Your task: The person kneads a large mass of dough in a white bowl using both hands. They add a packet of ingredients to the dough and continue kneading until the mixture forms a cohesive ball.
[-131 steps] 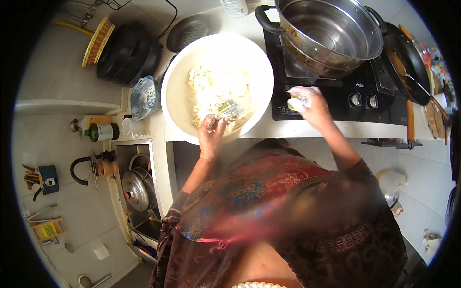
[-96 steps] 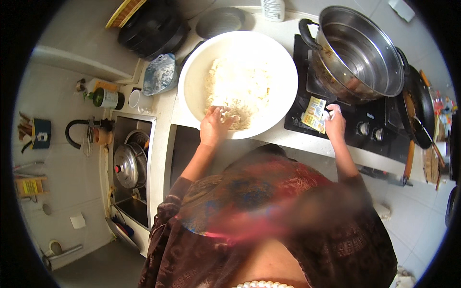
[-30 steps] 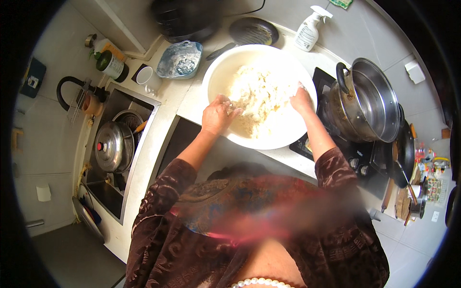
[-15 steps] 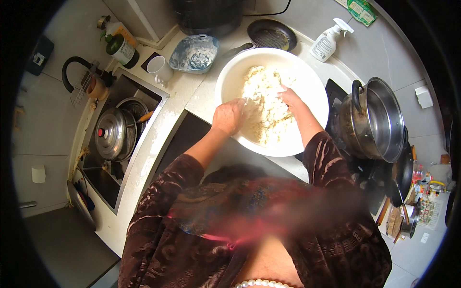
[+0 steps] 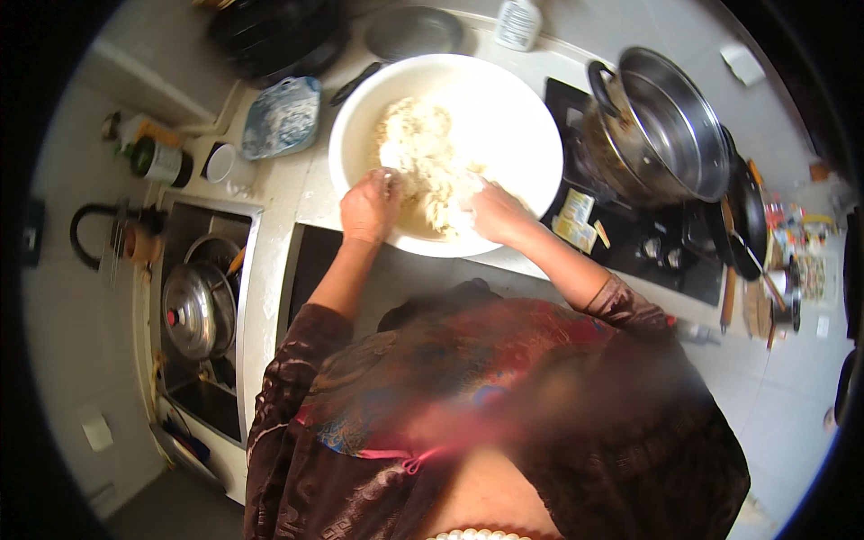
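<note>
A large white bowl [image 5: 531, 126] holds a crumbly, pale floury dough [image 5: 423, 135]. My left hand [image 5: 369, 207] is closed in a fist over the bowl's near left side, its fingertips whitened with flour. Whatever sits inside that fist is hidden. My right hand [image 5: 500, 216] reaches over the near right rim, its fingers curled into the edge of the dough. Its fingertips blend into the pale dough.
Behind the bowl are a dark frying pan [image 5: 414, 34], a floury blue container [image 5: 283, 117] and a white spray bottle [image 5: 517, 25]. A white mug [image 5: 229, 168] stands left, beside the sink [image 5: 256, 297]. A steel pot [image 5: 630, 148] sits on the black stove [image 5: 666, 238] at right.
My view has shifted, so the bowl appears farther left and higher. My right hand has come nearer, from the dough's right side to its near right edge. My left fist stays by the rim.
</note>
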{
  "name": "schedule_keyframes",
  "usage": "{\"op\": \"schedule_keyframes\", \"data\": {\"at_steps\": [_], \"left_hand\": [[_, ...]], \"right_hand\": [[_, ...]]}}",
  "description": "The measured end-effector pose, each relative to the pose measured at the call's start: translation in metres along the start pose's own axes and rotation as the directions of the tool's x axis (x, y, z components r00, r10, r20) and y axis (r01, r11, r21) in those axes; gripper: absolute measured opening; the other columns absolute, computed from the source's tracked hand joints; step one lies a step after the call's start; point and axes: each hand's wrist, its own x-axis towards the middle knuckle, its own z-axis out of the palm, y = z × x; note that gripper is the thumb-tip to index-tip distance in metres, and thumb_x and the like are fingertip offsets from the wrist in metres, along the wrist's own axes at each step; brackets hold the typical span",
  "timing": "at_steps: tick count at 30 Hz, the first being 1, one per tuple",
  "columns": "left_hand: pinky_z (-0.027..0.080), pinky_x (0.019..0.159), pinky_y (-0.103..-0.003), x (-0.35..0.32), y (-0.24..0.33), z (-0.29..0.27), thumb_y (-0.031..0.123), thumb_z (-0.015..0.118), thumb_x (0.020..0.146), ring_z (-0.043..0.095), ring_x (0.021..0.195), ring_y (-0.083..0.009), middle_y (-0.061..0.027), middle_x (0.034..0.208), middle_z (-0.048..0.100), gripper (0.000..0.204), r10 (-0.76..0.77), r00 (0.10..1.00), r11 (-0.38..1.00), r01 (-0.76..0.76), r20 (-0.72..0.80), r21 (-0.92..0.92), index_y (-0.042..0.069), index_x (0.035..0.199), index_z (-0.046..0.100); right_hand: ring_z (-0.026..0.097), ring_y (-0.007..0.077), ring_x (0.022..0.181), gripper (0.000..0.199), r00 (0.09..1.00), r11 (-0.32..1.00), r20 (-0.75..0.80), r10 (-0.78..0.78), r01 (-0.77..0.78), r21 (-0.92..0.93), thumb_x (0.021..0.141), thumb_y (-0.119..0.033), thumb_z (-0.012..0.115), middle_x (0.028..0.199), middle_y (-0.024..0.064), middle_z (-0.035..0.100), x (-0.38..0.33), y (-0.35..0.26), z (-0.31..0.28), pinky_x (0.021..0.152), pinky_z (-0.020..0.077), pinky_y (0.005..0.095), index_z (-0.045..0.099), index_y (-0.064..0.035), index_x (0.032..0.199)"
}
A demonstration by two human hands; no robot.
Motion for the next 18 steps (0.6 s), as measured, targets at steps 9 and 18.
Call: {"op": "schedule_keyframes", "data": {"at_steps": [9,18], "left_hand": [[0.051,0.073,-0.039,-0.001,0.009,-0.003,0.019,0.056,0.085,0.064,0.081,-0.0296,-0.0105,0.094,0.066,0.016,-0.029,0.996,0.999,0.026,0.09,0.032,0.01,0.097,0.063],[0.05,0.075,-0.039,0.0,0.004,0.0,0.021,0.056,0.083,0.063,0.084,-0.0288,-0.0121,0.092,0.065,0.019,-0.023,0.99,0.996,0.011,0.142,0.084,0.008,0.095,0.064]], "right_hand": [[0.061,0.0364,0.085,0.033,0.994,0.97,0.014,-0.106,0.1,0.22,0.073,0.001,0.049,0.091,0.0204,0.064,-0.011,-0.006,0.021,0.076,0.047,0.0408,0.065,-0.0084,0.1],[0.061,0.0328,0.095,0.03,0.988,0.949,0.072,-0.137,0.11,0.296,0.076,-0.011,0.059,0.101,0.0198,0.064,0.055,0.034,0.034,0.084,0.0486,0.0375,0.065,-0.0034,0.105]]}}
